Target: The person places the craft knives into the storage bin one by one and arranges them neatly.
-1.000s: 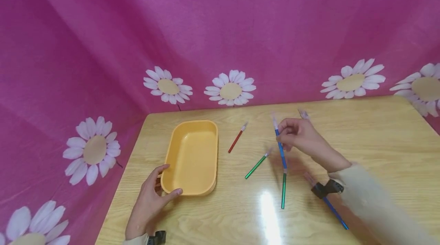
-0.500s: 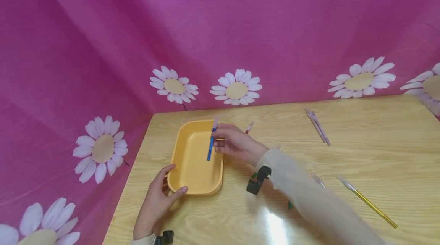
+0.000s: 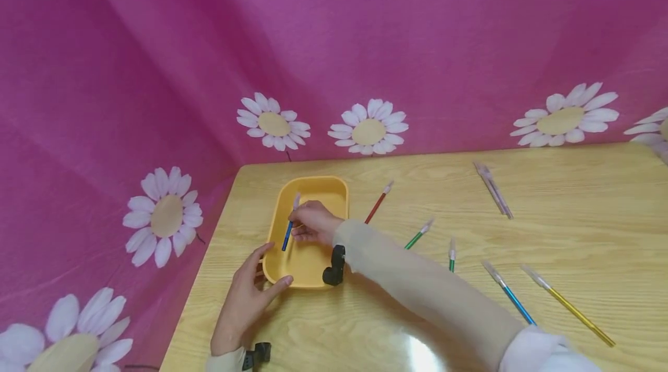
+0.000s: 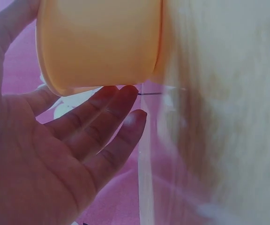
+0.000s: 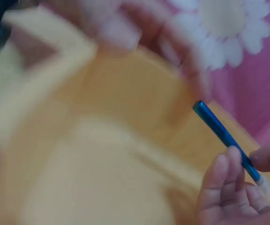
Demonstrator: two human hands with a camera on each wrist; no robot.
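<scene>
A yellow plastic tray (image 3: 313,279) sits at the left of the table. My left hand (image 3: 244,302) holds its near left corner, thumb on the near rim and index finger on the left rim. In the left wrist view, the other fingers (image 4: 118,119) lie at the tray's outer wall. Over the tray's inside, my right hand (image 3: 313,222) pinches a slim blue pen-shaped tool (image 3: 287,236) with a clear cap. The right wrist view shows the metallic blue barrel (image 5: 214,123) between thumb and fingers, the pale capped end pointing down right.
Right of the tray lie similar capped tools: a red one (image 3: 377,207), a green one (image 3: 416,240), another green one (image 3: 452,265), a blue one (image 3: 516,304), a gold one (image 3: 579,314) and pale purple ones (image 3: 493,189). My right sleeve partly covers some. A pink flowered cloth (image 3: 443,42) hangs behind.
My right hand has carried the blue pen-shaped tool leftward from the middle of the table to over the tray. The left hand stays on the tray corner. The head view has shifted slightly.
</scene>
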